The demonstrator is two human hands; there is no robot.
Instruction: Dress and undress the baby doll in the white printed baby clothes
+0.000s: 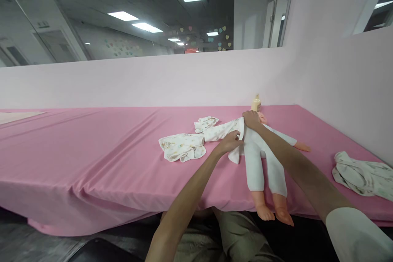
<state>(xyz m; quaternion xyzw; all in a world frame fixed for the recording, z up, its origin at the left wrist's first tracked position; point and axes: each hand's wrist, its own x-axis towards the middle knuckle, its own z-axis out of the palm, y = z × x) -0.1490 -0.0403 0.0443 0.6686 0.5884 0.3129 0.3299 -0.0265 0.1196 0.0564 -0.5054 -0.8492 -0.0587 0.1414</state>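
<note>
A baby doll (254, 157) with a white cloth body lies on its back, feet toward me and over the table's near edge. A white patterned baby garment (222, 130) is spread to the left of its chest, one sleeve reaching left; the doll's arm on that side is hidden. My left hand (231, 142) is closed with the garment's edge between thumb and fingers, beside the doll's waist. Across the doll's upper chest reaches my right hand (251, 119), its fingers bent over the upper end of that edge near the shoulder. My right hand partly covers the doll's head (262, 118).
Crumpled patterned cloth (183, 147) lies left of the doll, and another folded patterned cloth (364, 174) is at the far right. Behind the doll's head stands a pump bottle (256, 103). Pink sheeting (116, 151) covers the table, which meets a white wall (147, 84).
</note>
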